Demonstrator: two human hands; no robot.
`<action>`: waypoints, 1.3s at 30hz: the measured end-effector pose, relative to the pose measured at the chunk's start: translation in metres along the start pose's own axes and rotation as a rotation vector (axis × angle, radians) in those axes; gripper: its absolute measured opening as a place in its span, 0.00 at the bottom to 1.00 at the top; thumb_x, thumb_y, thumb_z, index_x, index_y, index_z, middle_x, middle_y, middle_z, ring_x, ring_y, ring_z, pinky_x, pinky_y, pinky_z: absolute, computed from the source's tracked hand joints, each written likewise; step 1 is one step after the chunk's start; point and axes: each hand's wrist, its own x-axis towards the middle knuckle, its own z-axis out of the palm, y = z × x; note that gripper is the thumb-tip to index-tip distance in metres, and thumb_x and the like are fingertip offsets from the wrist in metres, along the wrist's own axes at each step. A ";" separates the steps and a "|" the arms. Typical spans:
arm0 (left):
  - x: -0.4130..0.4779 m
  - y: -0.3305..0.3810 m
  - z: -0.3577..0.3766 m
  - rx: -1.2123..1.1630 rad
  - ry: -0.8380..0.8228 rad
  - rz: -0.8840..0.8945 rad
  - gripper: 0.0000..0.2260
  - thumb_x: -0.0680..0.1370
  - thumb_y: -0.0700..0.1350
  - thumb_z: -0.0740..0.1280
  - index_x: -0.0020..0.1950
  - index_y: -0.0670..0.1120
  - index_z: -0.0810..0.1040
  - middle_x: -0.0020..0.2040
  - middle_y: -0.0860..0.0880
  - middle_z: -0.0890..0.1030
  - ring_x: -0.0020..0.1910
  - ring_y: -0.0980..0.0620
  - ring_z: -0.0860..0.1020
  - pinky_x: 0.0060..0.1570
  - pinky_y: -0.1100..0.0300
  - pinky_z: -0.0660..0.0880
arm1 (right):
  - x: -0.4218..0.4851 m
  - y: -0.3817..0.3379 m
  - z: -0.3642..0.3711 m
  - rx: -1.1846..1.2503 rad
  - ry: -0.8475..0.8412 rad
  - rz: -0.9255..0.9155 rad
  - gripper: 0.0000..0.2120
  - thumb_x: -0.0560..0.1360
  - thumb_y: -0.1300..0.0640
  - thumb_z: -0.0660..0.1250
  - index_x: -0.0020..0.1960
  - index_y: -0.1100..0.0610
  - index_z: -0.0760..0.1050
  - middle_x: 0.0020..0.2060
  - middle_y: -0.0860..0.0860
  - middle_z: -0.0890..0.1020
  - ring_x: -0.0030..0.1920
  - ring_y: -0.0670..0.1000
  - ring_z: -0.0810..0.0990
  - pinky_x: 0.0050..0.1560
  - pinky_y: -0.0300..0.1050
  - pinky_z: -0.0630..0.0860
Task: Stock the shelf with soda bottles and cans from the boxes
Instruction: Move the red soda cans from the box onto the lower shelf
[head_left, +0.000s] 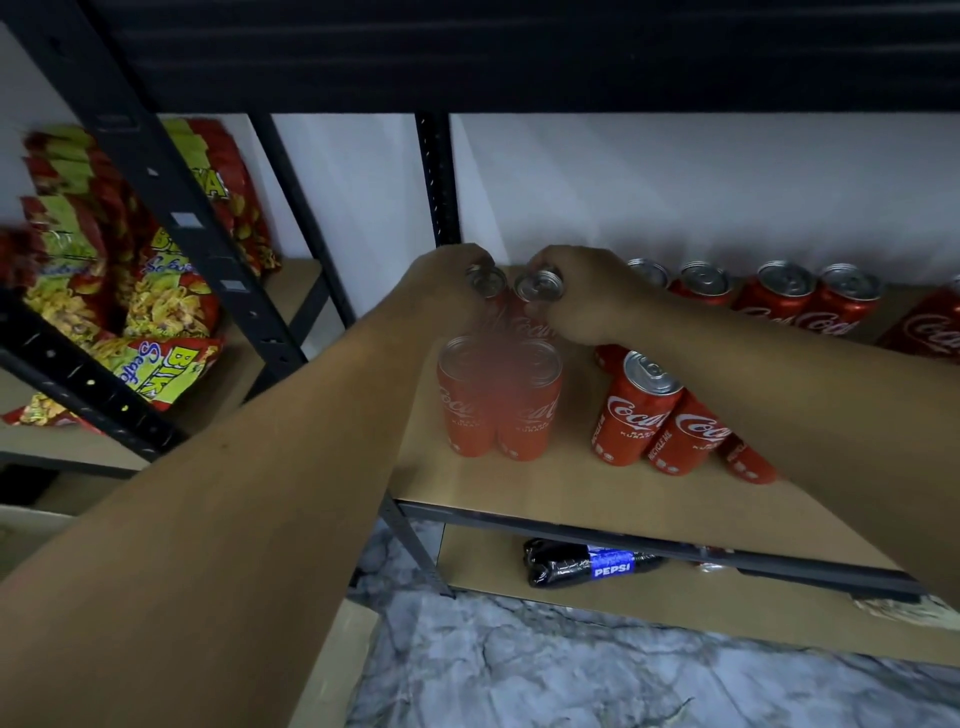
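Wooden shelf (519, 483) carried red cans (641, 410); left hand (441, 283) curled its fingers round the left can (485, 281), right hand (587, 299) round the right can (539, 285) alongside.

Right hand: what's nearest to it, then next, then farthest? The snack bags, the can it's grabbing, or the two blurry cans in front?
1. Gripped can: the right hand grips its top, at the back of the shelf.
2. Two front cans: closer to the shelf's front edge, a little to the left.
3. Snack bags: far off on the left side.
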 end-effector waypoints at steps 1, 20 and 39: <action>0.001 -0.001 0.000 0.000 0.000 0.000 0.23 0.76 0.42 0.74 0.71 0.49 0.76 0.66 0.46 0.78 0.64 0.43 0.76 0.62 0.53 0.74 | 0.001 0.000 0.000 -0.002 0.000 -0.003 0.19 0.76 0.56 0.73 0.66 0.53 0.76 0.60 0.53 0.81 0.52 0.52 0.77 0.49 0.42 0.70; -0.109 0.037 0.017 0.059 0.111 0.447 0.21 0.82 0.51 0.66 0.75 0.52 0.71 0.72 0.49 0.74 0.68 0.46 0.72 0.65 0.51 0.73 | -0.157 -0.015 -0.052 -0.055 0.134 0.037 0.23 0.82 0.50 0.65 0.76 0.49 0.69 0.67 0.51 0.79 0.66 0.53 0.77 0.57 0.37 0.70; -0.097 0.085 0.062 0.011 -0.049 0.343 0.36 0.74 0.49 0.77 0.78 0.56 0.65 0.66 0.47 0.76 0.60 0.46 0.79 0.58 0.53 0.75 | -0.199 0.042 -0.038 0.010 0.275 0.247 0.24 0.77 0.56 0.72 0.71 0.53 0.70 0.65 0.51 0.77 0.63 0.54 0.77 0.61 0.44 0.72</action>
